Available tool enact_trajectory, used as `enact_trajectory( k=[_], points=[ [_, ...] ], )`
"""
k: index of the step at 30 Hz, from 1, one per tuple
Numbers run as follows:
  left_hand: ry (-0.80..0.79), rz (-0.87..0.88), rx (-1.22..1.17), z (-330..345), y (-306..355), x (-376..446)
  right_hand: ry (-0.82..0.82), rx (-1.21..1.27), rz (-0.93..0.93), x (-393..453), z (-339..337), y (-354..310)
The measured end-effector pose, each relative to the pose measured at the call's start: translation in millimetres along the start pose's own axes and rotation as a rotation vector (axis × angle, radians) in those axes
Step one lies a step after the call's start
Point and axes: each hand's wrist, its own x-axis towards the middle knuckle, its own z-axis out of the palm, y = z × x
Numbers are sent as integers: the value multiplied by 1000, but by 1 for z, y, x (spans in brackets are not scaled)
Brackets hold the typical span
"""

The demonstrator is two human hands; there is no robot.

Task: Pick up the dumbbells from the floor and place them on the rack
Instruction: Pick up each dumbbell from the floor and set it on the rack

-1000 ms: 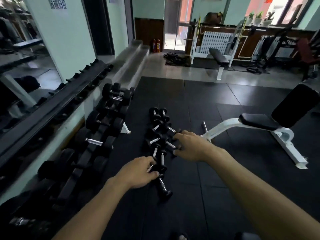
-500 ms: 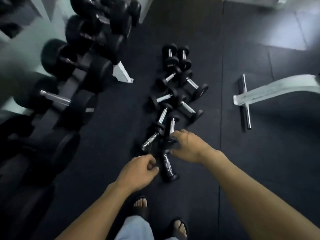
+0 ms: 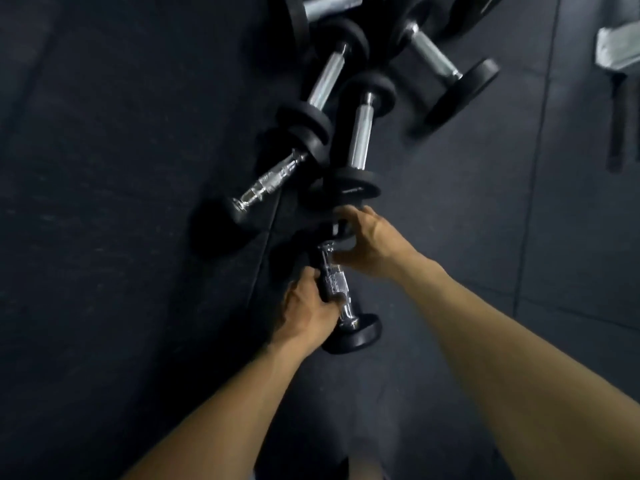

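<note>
Dumbbells with round black rubber heads and bright knurled chrome handles lie clustered on dark speckled rubber floor tiles (image 3: 121,168) at centre frame. Left hand (image 3: 306,311) curls round the handle of the nearest dumbbell (image 3: 341,299), whose lower head rests on the floor. Right hand (image 3: 369,242) has its fingers bent over the black head of a second dumbbell (image 3: 360,136) just above; whether it truly grips cannot be told. A third dumbbell (image 3: 270,183) angles toward lower left, touching the cluster, and a fourth dumbbell (image 3: 446,69) lies at upper right. Open matting spreads left and right of the pile. White bench foot (image 3: 618,46) shows at upper right edge.
</note>
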Motion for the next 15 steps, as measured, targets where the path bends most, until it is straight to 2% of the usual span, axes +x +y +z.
enact_trajectory(
  k=[6,15],
  points=[
    [-3,-38,-222,48,-22,39,21,8,-75,48,24,24],
    [-92,-45,-172,44,-33,44,72,-31,-140,44,25,32]
  ],
)
